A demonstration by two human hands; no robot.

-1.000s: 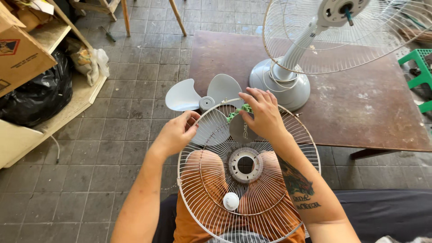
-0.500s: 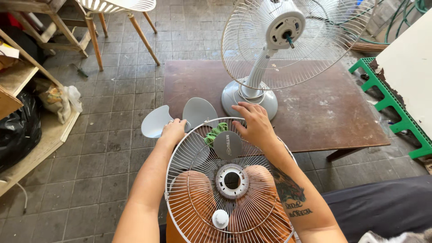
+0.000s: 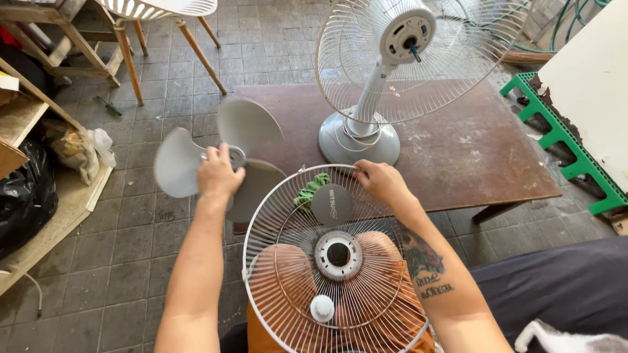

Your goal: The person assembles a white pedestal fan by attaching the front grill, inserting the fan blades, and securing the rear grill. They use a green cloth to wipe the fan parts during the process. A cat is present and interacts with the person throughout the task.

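My left hand (image 3: pixel 218 174) grips the hub of a grey three-blade fan propeller (image 3: pixel 245 126) and holds it above the near left corner of the table. My right hand (image 3: pixel 381 181) holds the top rim of a white wire fan guard (image 3: pixel 288 297) that rests on my lap over orange cloth. Behind the guard lies a green rag (image 3: pixel 310 191). A round white cap (image 3: pixel 322 308) sits on the guard's lower part. On the brown table (image 3: pixel 471 153) stands the grey fan base (image 3: pixel 358 140) with its motor head (image 3: pixel 405 29) and rear wire guard (image 3: pixel 458 72).
A green plastic frame (image 3: pixel 556 140) and a white board (image 3: pixel 589 78) are at the right. Wooden chair legs (image 3: pixel 196 49) stand at the top left. A wooden shelf (image 3: pixel 59 202) with a black bag (image 3: pixel 23 196) and a small sack (image 3: pixel 75 150) is at the left. Tiled floor all around.
My left hand left the guard's rim, took the propeller by its hub and lifted it to the left. My right hand stayed on the guard's top rim.
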